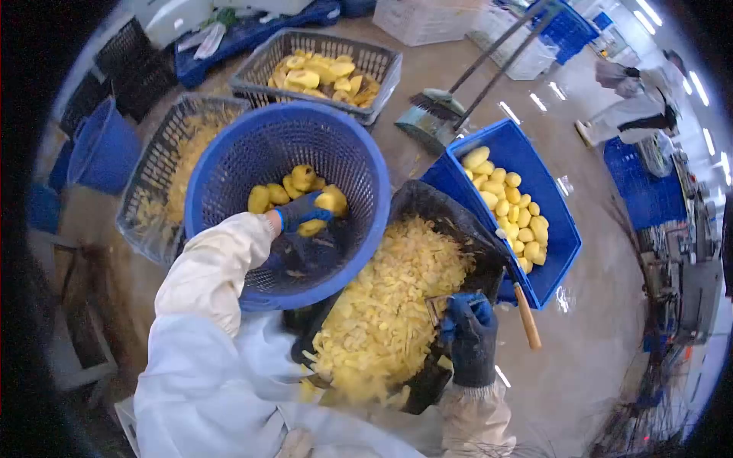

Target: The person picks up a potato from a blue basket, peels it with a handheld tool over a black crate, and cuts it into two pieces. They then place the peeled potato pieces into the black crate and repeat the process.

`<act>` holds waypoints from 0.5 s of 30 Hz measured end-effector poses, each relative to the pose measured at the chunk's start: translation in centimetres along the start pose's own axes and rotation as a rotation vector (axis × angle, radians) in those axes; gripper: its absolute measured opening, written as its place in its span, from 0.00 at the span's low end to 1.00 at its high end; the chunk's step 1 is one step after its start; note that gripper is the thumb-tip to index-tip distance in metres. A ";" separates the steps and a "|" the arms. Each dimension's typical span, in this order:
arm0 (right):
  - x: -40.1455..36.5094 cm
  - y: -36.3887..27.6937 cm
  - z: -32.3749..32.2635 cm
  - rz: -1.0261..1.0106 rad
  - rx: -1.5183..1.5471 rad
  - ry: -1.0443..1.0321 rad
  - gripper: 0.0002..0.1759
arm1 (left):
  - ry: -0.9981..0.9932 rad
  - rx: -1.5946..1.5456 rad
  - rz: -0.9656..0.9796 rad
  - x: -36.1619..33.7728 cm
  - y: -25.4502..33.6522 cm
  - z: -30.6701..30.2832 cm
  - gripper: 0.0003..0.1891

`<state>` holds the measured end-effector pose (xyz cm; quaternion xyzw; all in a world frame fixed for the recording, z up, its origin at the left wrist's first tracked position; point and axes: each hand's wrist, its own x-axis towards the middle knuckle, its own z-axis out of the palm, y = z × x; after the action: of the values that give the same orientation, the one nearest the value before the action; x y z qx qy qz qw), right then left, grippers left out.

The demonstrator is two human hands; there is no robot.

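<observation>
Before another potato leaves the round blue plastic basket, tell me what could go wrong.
The wooden-handled tool jutting beside the blue plastic bin could be bumped loose by the dark-gloved right hand nearby. The heaped pale yellow peelings might spill over the edge of the black plastic tub.

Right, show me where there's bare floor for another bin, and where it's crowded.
The widest bare patch is the floor right of the blue bin, short of the equipment along the right edge. A smaller one lies between the upper crate and the dustpan. It's crowded around the round basket, between the upper crate, left crate and black tub.
</observation>
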<state>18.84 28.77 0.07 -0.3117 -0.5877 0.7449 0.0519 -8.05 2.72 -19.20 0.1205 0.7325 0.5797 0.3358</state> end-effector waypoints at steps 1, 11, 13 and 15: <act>-0.3 0.2 -0.1 -0.035 0.019 -0.017 0.05 | -0.051 -0.220 -0.041 -1.7 3.5 0.9 0.17; -7.3 1.2 3.1 -0.593 -0.153 -0.354 0.09 | -0.367 -1.008 -0.050 -17.6 18.9 15.4 0.26; -7.0 1.0 2.2 -0.763 -0.364 -0.309 0.08 | -0.477 -1.052 -0.045 -19.3 18.1 16.8 0.25; -5.9 -1.3 0.0 -0.444 -0.066 -0.209 0.05 | -0.690 -1.135 -0.045 -20.9 17.3 18.1 0.22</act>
<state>23.21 26.54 3.66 -0.0975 -0.6677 0.7240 0.1430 15.33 9.97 2.38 0.0884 0.1666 0.7966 0.5744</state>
